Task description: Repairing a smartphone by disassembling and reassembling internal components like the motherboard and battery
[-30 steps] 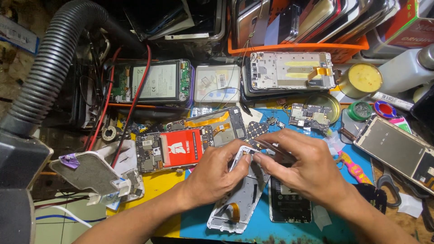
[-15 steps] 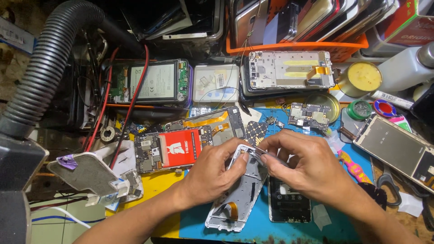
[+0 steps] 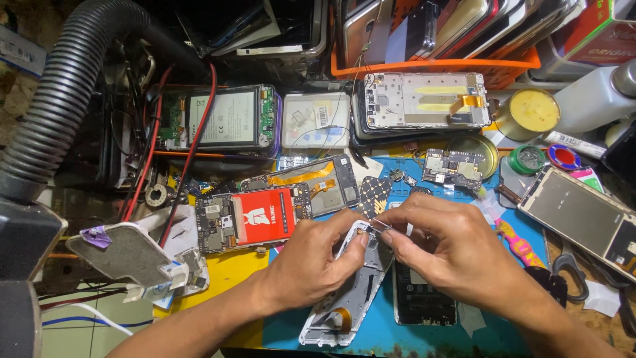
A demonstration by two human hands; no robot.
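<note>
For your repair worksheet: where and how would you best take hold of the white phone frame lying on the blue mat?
Probably grip the phone frame by its long side rails near the bottom end, coming from below-left. It is thin and open-centred, and both hands already crowd its top end.

Left hand point(image 3: 311, 262) and right hand point(image 3: 445, 248) meet fingertip to fingertip, both pinching.

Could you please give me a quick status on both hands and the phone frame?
Left hand grips the white phone frame near its top edge. Right hand pinches at the same top end. Frame tilted over blue mat; dark phone lies close alongside.
</note>
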